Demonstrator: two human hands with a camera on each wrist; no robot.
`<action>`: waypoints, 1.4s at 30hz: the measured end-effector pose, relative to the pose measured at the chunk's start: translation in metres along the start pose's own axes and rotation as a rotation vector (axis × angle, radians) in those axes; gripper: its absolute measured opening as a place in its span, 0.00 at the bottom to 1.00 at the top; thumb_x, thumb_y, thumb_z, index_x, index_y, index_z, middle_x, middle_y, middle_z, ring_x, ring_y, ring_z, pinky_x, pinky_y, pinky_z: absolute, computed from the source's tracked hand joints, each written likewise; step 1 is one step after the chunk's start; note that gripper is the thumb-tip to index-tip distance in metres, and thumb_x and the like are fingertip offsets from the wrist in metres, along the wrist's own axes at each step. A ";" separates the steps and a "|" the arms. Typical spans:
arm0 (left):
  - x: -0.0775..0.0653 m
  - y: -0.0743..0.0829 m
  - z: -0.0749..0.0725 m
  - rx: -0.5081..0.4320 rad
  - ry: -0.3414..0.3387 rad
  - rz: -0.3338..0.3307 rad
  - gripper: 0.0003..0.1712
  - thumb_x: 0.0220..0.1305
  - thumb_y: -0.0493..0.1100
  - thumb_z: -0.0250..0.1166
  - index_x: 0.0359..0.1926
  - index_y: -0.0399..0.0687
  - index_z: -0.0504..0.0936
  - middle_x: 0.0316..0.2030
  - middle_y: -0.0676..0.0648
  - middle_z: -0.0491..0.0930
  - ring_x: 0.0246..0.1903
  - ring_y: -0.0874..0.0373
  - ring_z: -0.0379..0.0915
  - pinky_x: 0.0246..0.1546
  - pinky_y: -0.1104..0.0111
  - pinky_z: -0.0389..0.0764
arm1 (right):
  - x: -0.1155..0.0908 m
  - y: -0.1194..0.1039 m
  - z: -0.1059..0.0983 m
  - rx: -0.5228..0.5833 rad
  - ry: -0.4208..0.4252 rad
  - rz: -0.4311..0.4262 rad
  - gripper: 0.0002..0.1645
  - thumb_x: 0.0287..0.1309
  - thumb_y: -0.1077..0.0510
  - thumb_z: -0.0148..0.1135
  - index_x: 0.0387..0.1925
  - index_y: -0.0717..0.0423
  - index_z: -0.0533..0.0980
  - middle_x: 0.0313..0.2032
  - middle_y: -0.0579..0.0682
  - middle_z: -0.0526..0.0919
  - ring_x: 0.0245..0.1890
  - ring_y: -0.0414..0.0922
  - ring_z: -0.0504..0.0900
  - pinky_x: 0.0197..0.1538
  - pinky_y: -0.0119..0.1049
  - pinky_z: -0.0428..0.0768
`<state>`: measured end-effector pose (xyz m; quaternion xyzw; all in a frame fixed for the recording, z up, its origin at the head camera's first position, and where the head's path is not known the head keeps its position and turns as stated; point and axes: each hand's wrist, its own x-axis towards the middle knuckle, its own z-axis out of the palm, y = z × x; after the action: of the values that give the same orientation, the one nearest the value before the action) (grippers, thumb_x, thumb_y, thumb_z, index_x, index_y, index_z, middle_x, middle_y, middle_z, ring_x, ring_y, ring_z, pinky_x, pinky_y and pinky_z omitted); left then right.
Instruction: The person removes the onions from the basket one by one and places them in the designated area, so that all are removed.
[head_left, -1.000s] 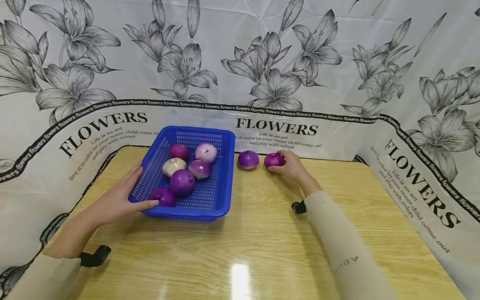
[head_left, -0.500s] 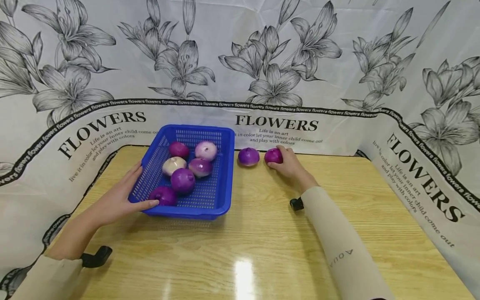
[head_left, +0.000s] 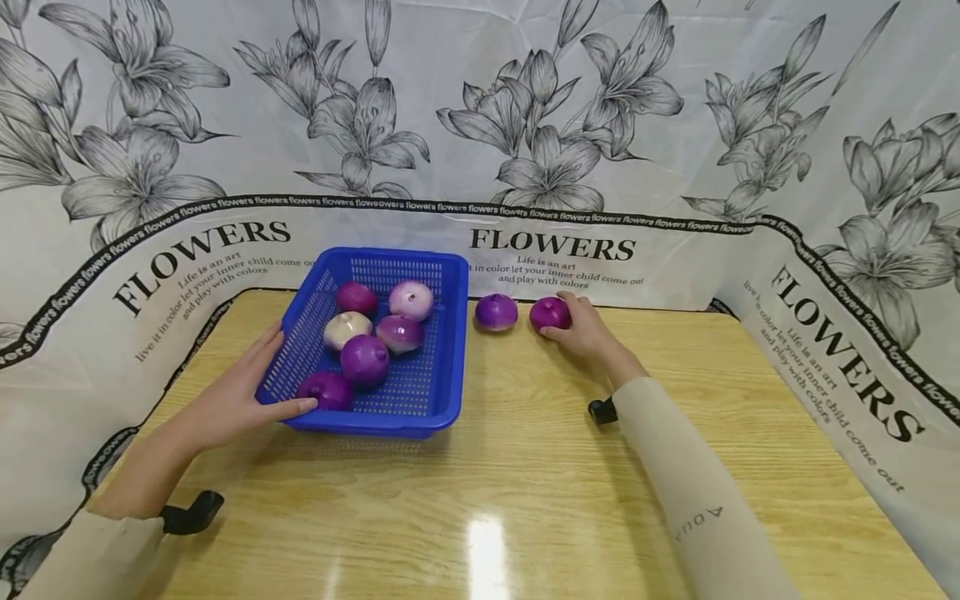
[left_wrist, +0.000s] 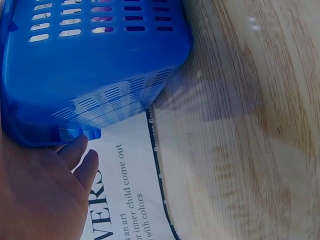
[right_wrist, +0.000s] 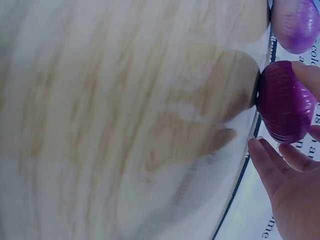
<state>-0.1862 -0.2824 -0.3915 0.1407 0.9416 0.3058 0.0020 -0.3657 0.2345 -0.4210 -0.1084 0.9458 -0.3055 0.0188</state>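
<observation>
A blue plastic basket (head_left: 444, 367) stands on the left half of the table, holding several purple and pale onions. The left hand (head_left: 232, 400) grips the basket's left side; its thumb lies over the front-left rim, and in the left wrist view its fingers bend beneath the rim. At the back of the table, right of the basket, the right hand (head_left: 588, 332) holds a purple onion (head_left: 548, 314) between thumb and fingers. In the right wrist view, that onion (right_wrist: 284, 102) touches the table, while the lower fingers stretch out beside it. Another purple onion (head_left: 496, 312) sits between it and the basket.
A white cloth (head_left: 375, 225) printed with flowers and text hangs behind and at both sides of the wooden table (head_left: 525, 467). Black wrist devices (head_left: 193, 512) show at both cuffs. Light reflects off the table front.
The head view has shifted slightly. The right hand stays at the same onion, with its wrist shifting a little. The left hand and basket have not visibly moved.
</observation>
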 end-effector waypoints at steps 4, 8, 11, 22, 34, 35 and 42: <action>0.000 -0.001 -0.001 0.001 0.000 -0.008 0.69 0.62 0.66 0.70 0.82 0.46 0.32 0.82 0.42 0.30 0.78 0.30 0.35 0.68 0.28 0.50 | -0.006 -0.002 -0.005 -0.007 0.010 -0.031 0.52 0.65 0.50 0.68 0.80 0.58 0.51 0.68 0.70 0.61 0.64 0.64 0.70 0.69 0.60 0.69; 0.000 -0.001 0.000 0.006 0.000 -0.005 0.69 0.61 0.66 0.70 0.82 0.45 0.33 0.82 0.42 0.31 0.78 0.30 0.35 0.68 0.29 0.50 | -0.014 -0.005 -0.015 -0.027 0.048 -0.099 0.50 0.65 0.52 0.68 0.79 0.61 0.53 0.70 0.71 0.60 0.62 0.65 0.70 0.63 0.60 0.74; 0.001 -0.001 -0.001 0.010 0.000 -0.005 0.69 0.61 0.66 0.70 0.82 0.44 0.33 0.82 0.42 0.31 0.78 0.30 0.35 0.69 0.29 0.50 | -0.022 -0.006 -0.023 -0.020 0.065 -0.138 0.47 0.65 0.54 0.68 0.77 0.64 0.56 0.69 0.71 0.61 0.62 0.67 0.70 0.60 0.60 0.77; 0.001 -0.001 -0.001 0.011 -0.005 -0.012 0.70 0.61 0.67 0.70 0.82 0.44 0.33 0.82 0.42 0.30 0.78 0.30 0.35 0.68 0.28 0.51 | -0.046 -0.016 -0.032 0.008 0.063 -0.255 0.29 0.68 0.60 0.64 0.65 0.70 0.70 0.62 0.69 0.73 0.59 0.67 0.75 0.58 0.59 0.80; 0.000 -0.001 -0.001 0.013 -0.009 -0.012 0.70 0.61 0.66 0.70 0.82 0.45 0.32 0.82 0.42 0.30 0.78 0.30 0.35 0.68 0.28 0.51 | -0.071 -0.082 -0.012 0.081 -0.023 -0.548 0.23 0.65 0.62 0.67 0.60 0.63 0.77 0.51 0.58 0.81 0.52 0.54 0.80 0.57 0.52 0.82; 0.000 -0.001 -0.001 0.013 -0.010 -0.014 0.70 0.60 0.66 0.70 0.82 0.45 0.32 0.82 0.42 0.30 0.78 0.30 0.35 0.68 0.28 0.51 | -0.072 -0.087 -0.009 0.081 -0.031 -0.575 0.23 0.65 0.61 0.67 0.60 0.62 0.77 0.52 0.57 0.81 0.53 0.53 0.79 0.57 0.51 0.82; 0.000 -0.001 -0.002 0.010 -0.008 -0.018 0.70 0.61 0.66 0.70 0.82 0.44 0.33 0.82 0.42 0.30 0.78 0.30 0.34 0.68 0.28 0.50 | -0.081 -0.128 0.008 0.110 -0.063 -0.747 0.24 0.66 0.62 0.67 0.61 0.63 0.77 0.57 0.56 0.81 0.60 0.52 0.78 0.62 0.47 0.78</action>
<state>-0.1862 -0.2842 -0.3905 0.1335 0.9444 0.3004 0.0078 -0.2609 0.1464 -0.3561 -0.4538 0.8224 -0.3380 -0.0590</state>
